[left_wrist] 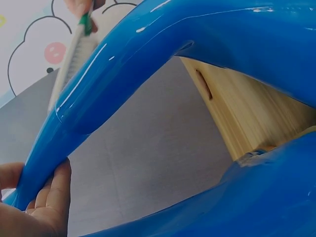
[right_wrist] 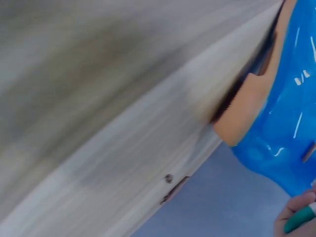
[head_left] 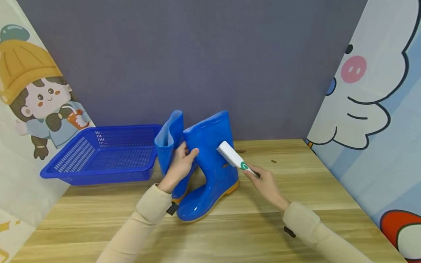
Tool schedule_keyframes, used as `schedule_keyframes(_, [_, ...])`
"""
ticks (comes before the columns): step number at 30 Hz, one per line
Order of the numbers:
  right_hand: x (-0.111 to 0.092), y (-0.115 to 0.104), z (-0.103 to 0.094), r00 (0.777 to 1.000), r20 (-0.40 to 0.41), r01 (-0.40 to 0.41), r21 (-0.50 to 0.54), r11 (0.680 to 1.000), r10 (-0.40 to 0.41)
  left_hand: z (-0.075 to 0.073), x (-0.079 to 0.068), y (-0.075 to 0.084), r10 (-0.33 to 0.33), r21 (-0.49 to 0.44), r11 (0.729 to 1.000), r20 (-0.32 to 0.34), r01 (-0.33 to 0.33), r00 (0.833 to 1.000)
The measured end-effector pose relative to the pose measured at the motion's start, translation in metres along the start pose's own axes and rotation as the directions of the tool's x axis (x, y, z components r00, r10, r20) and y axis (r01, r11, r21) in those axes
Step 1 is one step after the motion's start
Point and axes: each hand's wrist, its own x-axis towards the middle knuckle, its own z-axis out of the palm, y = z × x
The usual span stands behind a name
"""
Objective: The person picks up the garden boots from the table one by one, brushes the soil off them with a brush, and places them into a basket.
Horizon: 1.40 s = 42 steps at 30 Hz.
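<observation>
Two blue rubber boots stand side by side on the table. My left hand [head_left: 180, 164] pinches the shaft of the right-hand boot [head_left: 210, 146] near its top, thumb on the outside; in the left wrist view the fingers [left_wrist: 58, 197] lie along its other face. Just left of that hand is the other boot [head_left: 177, 128], its lower part partly hidden. A white brush [head_left: 231, 154] with a green mark is held by its handle in my right hand [head_left: 265, 182], bristles against the boot's shaft. A small brown strip [head_left: 226, 165] shows on the boot below the brush.
A blue perforated plastic basket [head_left: 105, 179] stands at the back left, close beside the boots. Small brown bits [head_left: 273, 161] lie on the wooden table [head_left: 263, 233] to the right. Behind rises a grey panel [head_left: 204, 65], with cartoon-printed walls on both sides.
</observation>
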Motion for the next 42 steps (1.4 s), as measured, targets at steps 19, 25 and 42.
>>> schedule_keyframes(19, [-0.009,0.030,-0.009,0.993,0.092,0.082,-0.153,0.985,-0.068,0.001,0.002,0.002,-0.006,0.000,1.000,0.000,0.006,1.000])
schedule_keyframes(25, [-0.023,0.042,-0.026,0.992,0.064,0.117,-0.202,0.972,-0.107,0.001,0.005,0.004,-0.005,0.007,1.000,0.010,0.005,1.000])
schedule_keyframes(42, [-0.022,0.035,-0.035,0.993,-0.104,0.036,-0.096,0.995,-0.046,-0.001,0.002,0.001,-0.019,-0.001,1.000,0.006,0.019,1.000])
